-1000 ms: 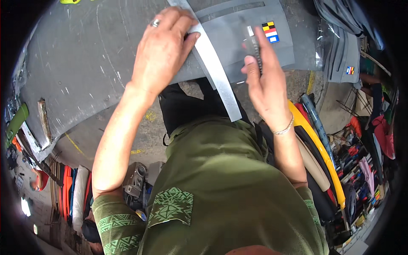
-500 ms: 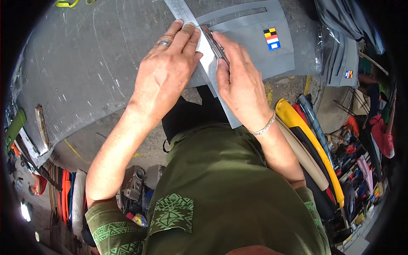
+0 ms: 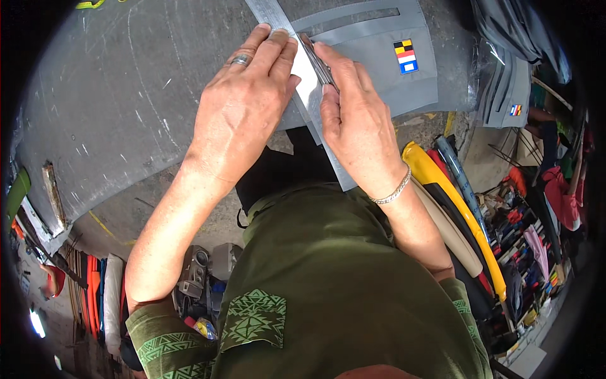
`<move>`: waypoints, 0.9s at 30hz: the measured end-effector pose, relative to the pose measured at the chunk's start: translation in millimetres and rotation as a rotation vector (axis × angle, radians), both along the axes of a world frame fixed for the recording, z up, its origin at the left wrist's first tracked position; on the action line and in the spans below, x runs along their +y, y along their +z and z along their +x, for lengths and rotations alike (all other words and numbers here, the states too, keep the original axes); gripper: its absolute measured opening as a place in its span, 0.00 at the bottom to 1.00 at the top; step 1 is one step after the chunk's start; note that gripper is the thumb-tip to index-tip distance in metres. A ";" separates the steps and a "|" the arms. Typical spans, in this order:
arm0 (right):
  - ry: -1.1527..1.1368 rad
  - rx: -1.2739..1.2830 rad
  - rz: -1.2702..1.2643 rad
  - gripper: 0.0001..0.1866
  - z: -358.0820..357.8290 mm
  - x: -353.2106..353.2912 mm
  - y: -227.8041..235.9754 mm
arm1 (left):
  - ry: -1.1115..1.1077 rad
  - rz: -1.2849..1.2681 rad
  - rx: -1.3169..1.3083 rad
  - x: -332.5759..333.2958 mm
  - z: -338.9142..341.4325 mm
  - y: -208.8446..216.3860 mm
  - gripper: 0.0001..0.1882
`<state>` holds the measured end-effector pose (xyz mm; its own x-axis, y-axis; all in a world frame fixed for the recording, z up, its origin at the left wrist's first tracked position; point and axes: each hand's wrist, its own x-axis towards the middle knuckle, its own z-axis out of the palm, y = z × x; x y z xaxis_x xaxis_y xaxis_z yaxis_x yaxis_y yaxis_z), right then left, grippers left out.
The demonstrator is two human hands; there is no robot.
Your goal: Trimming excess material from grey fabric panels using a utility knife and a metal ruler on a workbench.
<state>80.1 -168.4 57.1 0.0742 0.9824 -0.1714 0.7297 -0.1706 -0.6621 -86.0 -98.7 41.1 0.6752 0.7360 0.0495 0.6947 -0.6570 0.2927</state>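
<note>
Fingers outstretched and pressed down, my left hand (image 3: 243, 104) lies on a long metal ruler (image 3: 307, 82). The ruler runs slantwise over the edge of the work table (image 3: 120, 95) toward my body. My right hand (image 3: 356, 120) is closed round a slim metal utility knife (image 3: 319, 62), held against the ruler's right side. Its tip points away from me, and the blade is too small to make out. Under the ruler and knife is a flat grey sheet piece (image 3: 372, 76) with a long slot and a small coloured flag-like patch (image 3: 406, 57).
More grey pieces (image 3: 502, 95) hang over the table's right side. Rolls of material, one of them yellow (image 3: 451, 208), stand on the right beside a cluttered heap. A yellow tape measure (image 3: 88, 4) shows at the far left. A wooden stick (image 3: 53, 192) lies at the left edge.
The view has shifted slightly. Both hands keep nearly the same place on the ruler and knife, and the grey sheet looks unmoved.
</note>
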 end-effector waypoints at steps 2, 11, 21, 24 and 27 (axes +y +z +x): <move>0.000 -0.002 -0.001 0.29 -0.1 0.3 -0.2 | 0.006 0.007 0.009 -0.5 0.5 0.0 0.22; 0.007 0.000 0.013 0.29 0.7 1.0 -1.2 | 0.006 0.012 0.010 -0.3 0.9 -0.1 0.22; -0.022 0.005 -0.064 0.26 -2.9 3.5 5.6 | -0.002 0.033 -0.005 -0.3 0.8 -0.5 0.22; -0.011 -0.003 -0.084 0.26 -2.3 3.6 6.6 | -0.006 0.041 -0.005 -0.6 0.6 -1.6 0.22; 0.008 -0.024 -0.085 0.27 -1.0 6.7 11.6 | -0.008 0.043 -0.014 -0.2 0.8 -2.6 0.22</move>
